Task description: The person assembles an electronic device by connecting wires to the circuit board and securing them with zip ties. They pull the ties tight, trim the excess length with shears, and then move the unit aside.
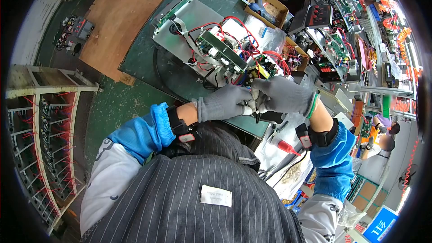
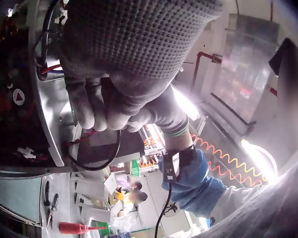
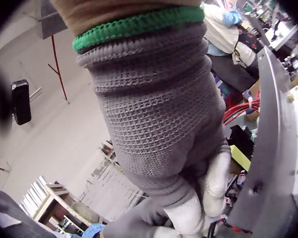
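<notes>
Both hands wear grey knit gloves with white fingertips and meet at the near side of an opened metal device. My left hand (image 1: 227,102) and my right hand (image 1: 285,95) have curled fingers that pinch a thin black cable (image 2: 114,157) between them. The cable loops down below the fingertips in the left wrist view. In the right wrist view the same cable (image 3: 211,229) shows at the fingertips, beside red wires. The device has a green circuit board (image 1: 220,54), red wires (image 1: 245,24) and a bare metal plate. Fingers hide the part of the cable being worked.
The device stands on a green table (image 1: 144,56). Cardboard boxes (image 1: 281,6) and more opened devices lie farther back and right. A red-handled tool (image 1: 284,146) lies right of the body. Racks with boards (image 1: 45,139) stand at left; other people are in the background.
</notes>
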A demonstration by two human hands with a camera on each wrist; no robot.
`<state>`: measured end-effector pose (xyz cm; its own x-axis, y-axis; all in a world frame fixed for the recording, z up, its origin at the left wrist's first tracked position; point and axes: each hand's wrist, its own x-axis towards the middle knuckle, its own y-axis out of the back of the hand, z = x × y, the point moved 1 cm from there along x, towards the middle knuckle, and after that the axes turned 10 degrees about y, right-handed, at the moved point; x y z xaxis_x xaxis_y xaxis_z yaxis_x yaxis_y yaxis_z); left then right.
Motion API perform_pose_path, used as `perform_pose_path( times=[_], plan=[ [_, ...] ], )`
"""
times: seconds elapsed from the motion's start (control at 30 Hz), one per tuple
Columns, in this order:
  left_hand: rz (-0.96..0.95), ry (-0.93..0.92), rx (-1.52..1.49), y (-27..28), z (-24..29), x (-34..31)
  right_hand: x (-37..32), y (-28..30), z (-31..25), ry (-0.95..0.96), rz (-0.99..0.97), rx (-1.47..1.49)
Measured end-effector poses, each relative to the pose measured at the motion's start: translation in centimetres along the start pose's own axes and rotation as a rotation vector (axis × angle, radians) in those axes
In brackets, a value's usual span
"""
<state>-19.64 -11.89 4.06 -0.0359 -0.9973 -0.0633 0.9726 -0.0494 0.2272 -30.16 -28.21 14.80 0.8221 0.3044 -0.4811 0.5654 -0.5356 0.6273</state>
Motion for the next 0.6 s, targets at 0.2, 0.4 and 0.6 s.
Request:
perform_pose_path(
  times=[0.2,0.4,0.6],
  plan=[
    [0.059,0.065,0.018,-0.6,0.9,-0.7,0.0,-0.9,-0.6,-0.112,0.143,-0.098],
    [0.248,0.003,-0.095,-2.1,0.8,-1.1,-1.1,-3.6,-1.8,-0.288,0.27,-0.181],
    [0.311,-0.09,-0.046,-1.9,0.8,-0.9,-3.7,-7.3,-5.6,-0.263,0.797,-0.315]
  ],
)
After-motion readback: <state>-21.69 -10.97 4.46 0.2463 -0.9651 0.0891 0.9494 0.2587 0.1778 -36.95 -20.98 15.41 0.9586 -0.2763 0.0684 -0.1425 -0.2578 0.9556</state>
